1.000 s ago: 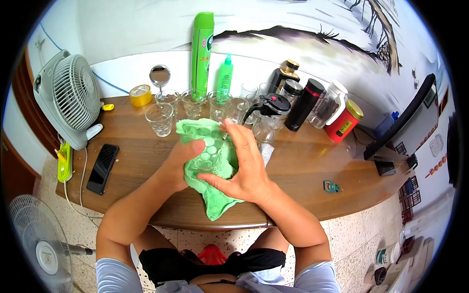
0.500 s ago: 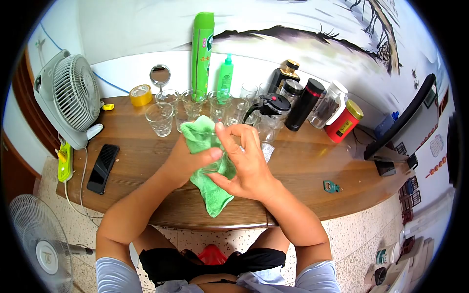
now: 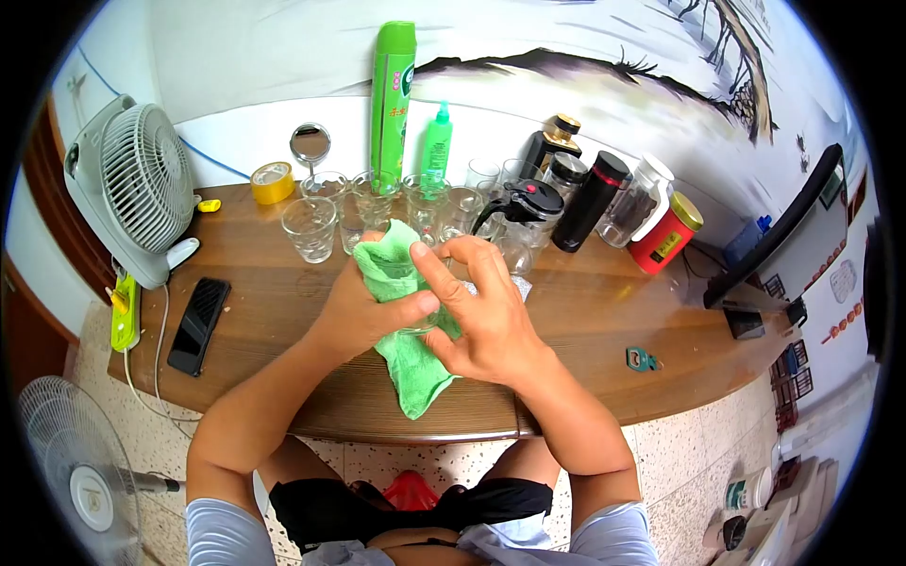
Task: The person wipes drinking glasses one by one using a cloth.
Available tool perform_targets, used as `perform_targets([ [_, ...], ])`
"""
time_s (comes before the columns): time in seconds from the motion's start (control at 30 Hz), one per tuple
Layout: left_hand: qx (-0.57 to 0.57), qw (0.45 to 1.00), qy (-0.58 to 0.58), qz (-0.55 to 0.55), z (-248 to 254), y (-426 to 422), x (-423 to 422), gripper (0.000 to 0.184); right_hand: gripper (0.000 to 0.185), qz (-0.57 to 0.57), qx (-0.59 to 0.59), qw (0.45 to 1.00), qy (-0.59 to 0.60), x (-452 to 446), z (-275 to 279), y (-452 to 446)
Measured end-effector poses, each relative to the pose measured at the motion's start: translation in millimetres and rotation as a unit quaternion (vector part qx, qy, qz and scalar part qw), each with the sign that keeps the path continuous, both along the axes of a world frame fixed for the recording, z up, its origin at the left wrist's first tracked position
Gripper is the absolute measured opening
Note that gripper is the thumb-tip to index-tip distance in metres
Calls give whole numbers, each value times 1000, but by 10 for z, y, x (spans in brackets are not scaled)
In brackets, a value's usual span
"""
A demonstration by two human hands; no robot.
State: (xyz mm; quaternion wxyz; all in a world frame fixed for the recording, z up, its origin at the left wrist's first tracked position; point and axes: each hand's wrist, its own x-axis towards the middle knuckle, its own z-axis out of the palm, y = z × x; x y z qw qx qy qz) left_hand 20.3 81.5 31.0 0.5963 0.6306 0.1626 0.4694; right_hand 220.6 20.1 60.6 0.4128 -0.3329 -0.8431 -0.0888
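A green cloth (image 3: 413, 374) hangs over the desk's front part, its lower end drooping toward the edge. My left hand (image 3: 357, 307) is closed around the cloth and a clear drinking glass (image 3: 421, 325) partly wrapped in it. My right hand (image 3: 491, 316) grips the same glass from the right, index finger and thumb bent against it. Much of the glass is hidden by cloth and fingers. Just behind my hands stand several clear glasses, the nearest being a tumbler (image 3: 310, 232) at the left.
Behind are a tall green spray can (image 3: 391, 108), a green pump bottle (image 3: 436, 146), a black-lidded glass pot (image 3: 527, 203), a black flask (image 3: 589, 203) and a red tin (image 3: 666, 236). A phone (image 3: 199, 325) and box fan (image 3: 142, 179) lie left; a bottle opener (image 3: 642, 359) lies right.
My left thumb and the cloth have shifted slightly right, and the cloth's upper part now covers more of the glass. My right hand has moved slightly right, still at the glass.
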Motion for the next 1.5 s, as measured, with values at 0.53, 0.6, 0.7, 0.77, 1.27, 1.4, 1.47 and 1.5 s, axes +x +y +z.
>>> perform_targets([
  [0.53, -2, 999, 23, -48, 13, 17, -130, 42, 104, 216, -333, 887, 237, 353, 138, 86],
  [0.6, -71, 990, -1, -125, 10, -16, -185, 46, 108, 237, -397, 849, 255, 428, 171, 81],
  [0.7, -101, 973, 11, -208, 13, 2, -244, 46, 112, 330, -474, 750, 322, 457, 59, 181],
  [0.77, -95, 965, 52, -240, 5, 8, -247, 51, 113, 333, -516, 721, 322, 444, 31, 182],
  [1.27, -62, 967, 94, -226, 128, -75, -273, 42, 106, 296, -460, 804, 232, 374, 194, -31],
  [1.4, 40, 987, 42, -152, 58, -159, -216, 43, 107, 437, -518, 604, 419, 214, 28, 61],
  [1.47, 29, 985, 57, -159, 90, -168, -227, 41, 106, 444, -513, 585, 445, 193, 32, 58],
  [1.5, 17, 984, 63, -169, 64, -149, -231, 41, 103, 436, -500, 620, 419, 212, 30, 69],
])
